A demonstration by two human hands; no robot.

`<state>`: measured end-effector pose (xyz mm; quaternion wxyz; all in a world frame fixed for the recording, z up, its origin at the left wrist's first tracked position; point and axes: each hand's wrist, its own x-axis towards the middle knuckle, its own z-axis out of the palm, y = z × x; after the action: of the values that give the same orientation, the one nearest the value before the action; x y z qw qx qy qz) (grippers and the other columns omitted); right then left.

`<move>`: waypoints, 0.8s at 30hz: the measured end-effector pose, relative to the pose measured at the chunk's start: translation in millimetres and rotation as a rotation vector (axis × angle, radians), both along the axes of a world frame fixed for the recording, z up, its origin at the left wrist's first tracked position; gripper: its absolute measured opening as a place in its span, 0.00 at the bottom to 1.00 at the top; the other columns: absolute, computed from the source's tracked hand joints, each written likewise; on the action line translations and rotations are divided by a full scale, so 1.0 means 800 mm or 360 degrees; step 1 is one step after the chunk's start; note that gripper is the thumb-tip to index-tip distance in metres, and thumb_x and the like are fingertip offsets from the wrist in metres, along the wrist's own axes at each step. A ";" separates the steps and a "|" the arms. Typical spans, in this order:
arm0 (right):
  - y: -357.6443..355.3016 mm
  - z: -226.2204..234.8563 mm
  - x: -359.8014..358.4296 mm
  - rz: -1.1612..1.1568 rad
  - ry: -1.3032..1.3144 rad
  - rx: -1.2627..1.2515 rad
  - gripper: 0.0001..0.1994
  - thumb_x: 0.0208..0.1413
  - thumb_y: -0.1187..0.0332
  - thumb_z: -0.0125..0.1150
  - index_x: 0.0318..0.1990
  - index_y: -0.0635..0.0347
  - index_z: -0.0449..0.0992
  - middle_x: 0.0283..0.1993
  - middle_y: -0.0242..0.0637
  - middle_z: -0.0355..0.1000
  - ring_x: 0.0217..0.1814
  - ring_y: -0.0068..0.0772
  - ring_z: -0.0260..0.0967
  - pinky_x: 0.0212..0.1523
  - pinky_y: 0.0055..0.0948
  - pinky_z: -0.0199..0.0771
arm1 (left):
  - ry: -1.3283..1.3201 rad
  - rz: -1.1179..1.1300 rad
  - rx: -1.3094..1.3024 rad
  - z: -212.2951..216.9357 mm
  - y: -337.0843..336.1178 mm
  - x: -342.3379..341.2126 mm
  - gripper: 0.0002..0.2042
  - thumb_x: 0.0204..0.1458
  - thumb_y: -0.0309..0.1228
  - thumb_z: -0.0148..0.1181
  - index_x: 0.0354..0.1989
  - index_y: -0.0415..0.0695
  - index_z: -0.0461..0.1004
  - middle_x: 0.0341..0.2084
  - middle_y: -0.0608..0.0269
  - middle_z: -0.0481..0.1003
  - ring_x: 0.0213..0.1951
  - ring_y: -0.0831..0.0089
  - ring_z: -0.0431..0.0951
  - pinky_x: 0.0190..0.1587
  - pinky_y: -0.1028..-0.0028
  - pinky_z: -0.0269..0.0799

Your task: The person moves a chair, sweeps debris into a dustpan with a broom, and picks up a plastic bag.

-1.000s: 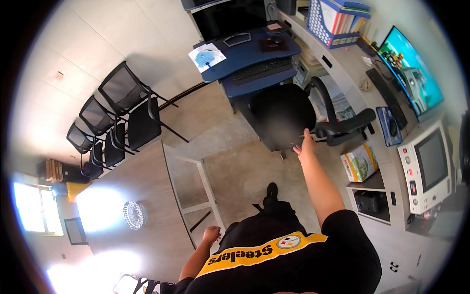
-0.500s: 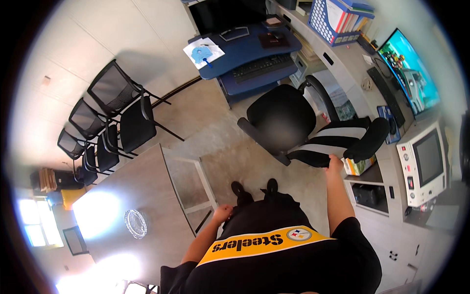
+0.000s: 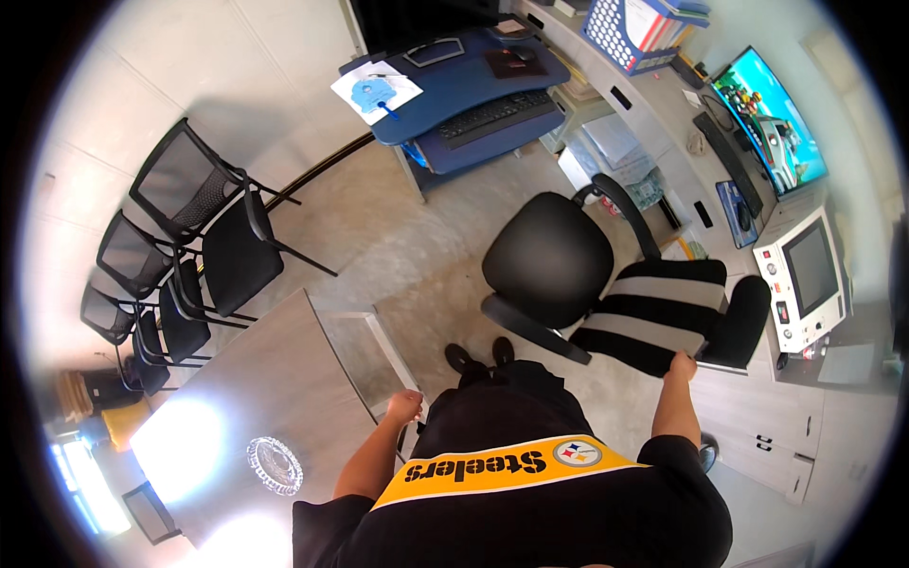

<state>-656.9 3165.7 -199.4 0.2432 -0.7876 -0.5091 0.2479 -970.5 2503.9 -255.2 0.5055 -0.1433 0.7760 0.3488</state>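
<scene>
A black office chair (image 3: 554, 248) with armrests and a striped black-and-grey backrest (image 3: 653, 312) stands in front of me, to the right. My right hand (image 3: 680, 367) is closed on the near edge of that backrest, and some of its fingers are hidden. My left hand (image 3: 404, 407) hangs at my side by the edge of the grey table (image 3: 312, 379), its fingers curled and nothing visible in them. Both my shoes (image 3: 481, 356) rest on the floor just short of the chair.
Black mesh chairs (image 3: 241, 260) line the left wall. A glass ashtray (image 3: 275, 464) sits on the table. Ahead is a blue computer desk (image 3: 454, 95) with a keyboard. Along the right, a counter holds a lit monitor (image 3: 772, 123) and a white device with a screen (image 3: 805, 275).
The office chair has moved back from the counter toward my right side, its backrest swinging nearer, and my right hand has travelled with it. My left hand stays by the table.
</scene>
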 end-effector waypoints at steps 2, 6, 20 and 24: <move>-0.007 0.016 0.010 -0.0169 -0.0307 -0.0104 0.23 0.51 0.58 0.63 0.47 0.71 0.79 0.49 0.53 0.78 0.53 0.52 0.76 0.54 0.42 0.76 | 0.0017 -0.0116 0.0043 -0.003 -0.013 -0.002 0.13 0.54 0.38 0.57 0.31 0.41 0.79 0.20 0.60 0.78 0.19 0.72 0.78 0.22 0.71 0.73; -0.016 0.013 0.037 -0.0521 -0.0635 -0.0253 0.24 0.53 0.57 0.62 0.52 0.67 0.75 0.52 0.53 0.76 0.55 0.53 0.75 0.54 0.46 0.75 | 0.0225 -0.0244 0.0161 0.007 -0.033 -0.003 0.12 0.51 0.38 0.60 0.37 0.44 0.83 0.25 0.59 0.80 0.21 0.69 0.80 0.25 0.70 0.75; -0.150 -0.005 -0.180 0.2010 -0.1303 -0.0578 0.19 0.58 0.58 0.53 0.46 0.62 0.81 0.53 0.51 0.76 0.58 0.49 0.73 0.58 0.40 0.72 | 0.0038 -0.0518 0.0124 -0.116 -0.072 0.006 0.24 0.47 0.46 0.66 0.50 0.45 0.79 0.42 0.50 0.81 0.43 0.57 0.83 0.46 0.60 0.77; -0.208 0.001 -0.428 0.2377 0.0221 -0.1134 0.25 0.56 0.63 0.61 0.61 0.57 0.72 0.56 0.52 0.74 0.58 0.50 0.72 0.63 0.35 0.68 | 0.0053 -0.0351 0.0091 -0.063 -0.008 -0.041 0.22 0.46 0.47 0.67 0.44 0.43 0.81 0.38 0.48 0.82 0.44 0.55 0.82 0.48 0.61 0.75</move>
<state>-999.3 2999.2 -198.3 -0.2184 -0.2551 -0.7727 0.5386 -1003.1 2497.6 -305.3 0.5317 -0.0367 0.7852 0.3153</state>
